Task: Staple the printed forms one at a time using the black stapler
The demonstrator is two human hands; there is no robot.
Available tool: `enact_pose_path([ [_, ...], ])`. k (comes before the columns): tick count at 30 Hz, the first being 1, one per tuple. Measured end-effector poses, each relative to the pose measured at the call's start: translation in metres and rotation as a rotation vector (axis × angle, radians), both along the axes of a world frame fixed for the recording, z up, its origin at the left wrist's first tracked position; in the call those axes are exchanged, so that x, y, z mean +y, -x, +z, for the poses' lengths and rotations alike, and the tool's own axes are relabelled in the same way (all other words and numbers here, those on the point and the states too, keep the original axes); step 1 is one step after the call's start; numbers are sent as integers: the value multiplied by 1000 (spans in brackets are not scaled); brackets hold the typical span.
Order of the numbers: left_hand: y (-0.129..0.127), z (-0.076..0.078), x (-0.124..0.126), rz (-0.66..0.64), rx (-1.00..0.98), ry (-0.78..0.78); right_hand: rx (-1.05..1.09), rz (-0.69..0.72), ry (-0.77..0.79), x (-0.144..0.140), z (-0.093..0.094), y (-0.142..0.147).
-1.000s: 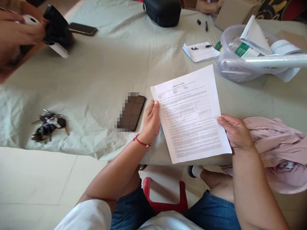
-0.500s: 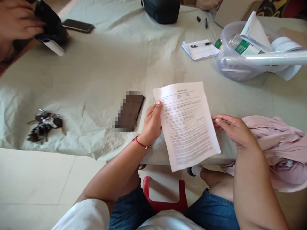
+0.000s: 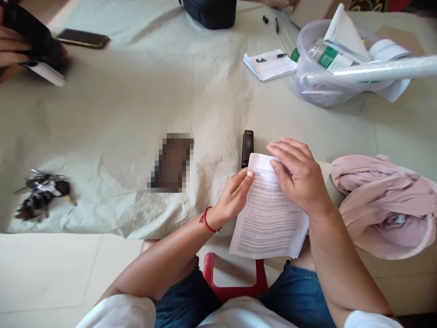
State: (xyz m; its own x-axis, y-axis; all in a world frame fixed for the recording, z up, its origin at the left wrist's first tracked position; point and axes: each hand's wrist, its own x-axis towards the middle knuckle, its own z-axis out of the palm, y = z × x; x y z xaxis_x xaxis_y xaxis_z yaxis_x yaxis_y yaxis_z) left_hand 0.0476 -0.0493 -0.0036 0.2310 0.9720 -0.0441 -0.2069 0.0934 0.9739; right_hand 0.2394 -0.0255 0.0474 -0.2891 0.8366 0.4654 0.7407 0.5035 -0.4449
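Keys are seen far left of the sheet, a phone nearer. The sheet, overhanging the table edge, is pinched by the left hand and pressed by the flat-fingered right hand. Pink cloth lies just right.

Single head-mounted view, looking forward and steeply down from above the seated person's lap. It sits close to the near table edge; the far edge lies at the frame top.
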Motion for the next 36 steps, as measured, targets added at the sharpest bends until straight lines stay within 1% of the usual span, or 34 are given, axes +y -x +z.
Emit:
enact_pose_path([
  [3, -2, -2, 0, 8, 39, -18, -78, 17, 16, -2, -6, 4],
  [7, -6, -6, 0, 12, 57, -46, -111, -3, -18, -2, -9, 6],
  [12, -9, -8, 0, 45, 68, -56, -158, 7, -3, -1, -13, 10],
  [14, -9, -7, 0, 43, 70, -59, -157, 11, -12, -1, -12, 10],
  [18, -7, -4, 1, 26, 74, -78, -112, -31, -51, 0, -7, 8],
  [21, -6, -3, 2, 16, 69, -84, -132, -21, -36, -2, -5, 10],
  [24, -5, -3, 3, 11, 86, -84, -139, -15, -32, -3, -5, 13],
  [30, -3, -2, 4, -13, 164, -121, -138, -58, -32, -1, -8, 18],
  [33, -2, -5, 4, 10, 186, -90, -144, -59, -24, 0, -9, 20],
  [36, -2, -9, 3, 34, 161, 0, -140, -54, -19, 0, -9, 22],
])
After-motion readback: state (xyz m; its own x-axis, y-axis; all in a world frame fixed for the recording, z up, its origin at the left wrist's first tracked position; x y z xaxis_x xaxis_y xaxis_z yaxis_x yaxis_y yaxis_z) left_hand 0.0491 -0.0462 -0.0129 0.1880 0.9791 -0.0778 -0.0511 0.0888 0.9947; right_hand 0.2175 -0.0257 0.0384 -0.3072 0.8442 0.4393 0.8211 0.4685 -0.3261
